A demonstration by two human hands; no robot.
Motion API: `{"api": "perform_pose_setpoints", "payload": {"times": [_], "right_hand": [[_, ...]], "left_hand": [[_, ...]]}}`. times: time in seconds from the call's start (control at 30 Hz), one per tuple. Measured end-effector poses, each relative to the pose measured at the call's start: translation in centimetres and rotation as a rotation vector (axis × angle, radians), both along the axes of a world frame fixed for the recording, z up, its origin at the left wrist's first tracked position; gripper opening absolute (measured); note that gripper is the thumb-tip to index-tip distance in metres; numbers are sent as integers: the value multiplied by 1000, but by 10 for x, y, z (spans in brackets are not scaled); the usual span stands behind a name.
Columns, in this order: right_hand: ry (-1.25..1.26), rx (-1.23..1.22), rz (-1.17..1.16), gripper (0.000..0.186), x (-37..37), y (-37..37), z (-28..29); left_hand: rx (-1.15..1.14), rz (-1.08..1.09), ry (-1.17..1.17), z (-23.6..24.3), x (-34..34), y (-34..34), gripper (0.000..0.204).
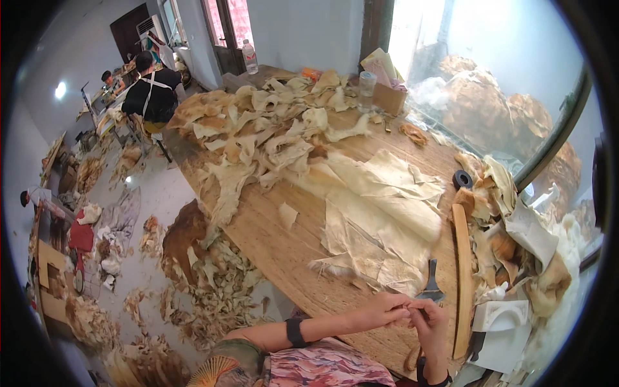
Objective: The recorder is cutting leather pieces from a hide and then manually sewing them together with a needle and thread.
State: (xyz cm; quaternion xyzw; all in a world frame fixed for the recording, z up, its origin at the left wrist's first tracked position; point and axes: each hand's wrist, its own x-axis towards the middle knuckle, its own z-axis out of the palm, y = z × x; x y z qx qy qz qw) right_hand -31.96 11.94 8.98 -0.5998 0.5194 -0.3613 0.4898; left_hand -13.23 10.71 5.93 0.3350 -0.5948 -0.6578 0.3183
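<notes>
My left hand [384,311] and my right hand [431,320] meet above the near edge of the wooden table [284,251]. The fingertips of both are pinched together, and whatever they hold, if anything, is too small to make out. Just beyond them lies a dark-handled tool with a wide flat blade, like a scraper [432,278]. Pale cream hide pieces [380,219] are spread flat on the tabletop past the tool. To the right of my hands lies a long wooden strip [461,277].
Crumpled hide scraps [271,122] pile up at the table's far end, near a plastic bottle [249,57]. A black tape roll [461,179] and a white box-like object [501,329] are at right. More scraps [219,290] litter the floor. A person [152,93] sits far left.
</notes>
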Motion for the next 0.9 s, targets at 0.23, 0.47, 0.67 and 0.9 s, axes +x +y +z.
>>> {"api": "perform_pose_setpoints", "payload": {"times": [0.23, 0.47, 0.67, 0.9], "right_hand": [[103, 85, 65, 6, -18, 19, 9], [504, -167, 310, 22, -63, 32, -22], [995, -387, 96, 65, -82, 23, 10], [-476, 78, 313, 73, 25, 16, 23]], "left_hand": [[-807, 178, -347, -24, -10, 23, 10], [-976, 65, -498, -36, -25, 39, 7], [-740, 136, -407, -47, -1, 40, 11], [-769, 232, 76, 20, -1, 24, 11]]}}
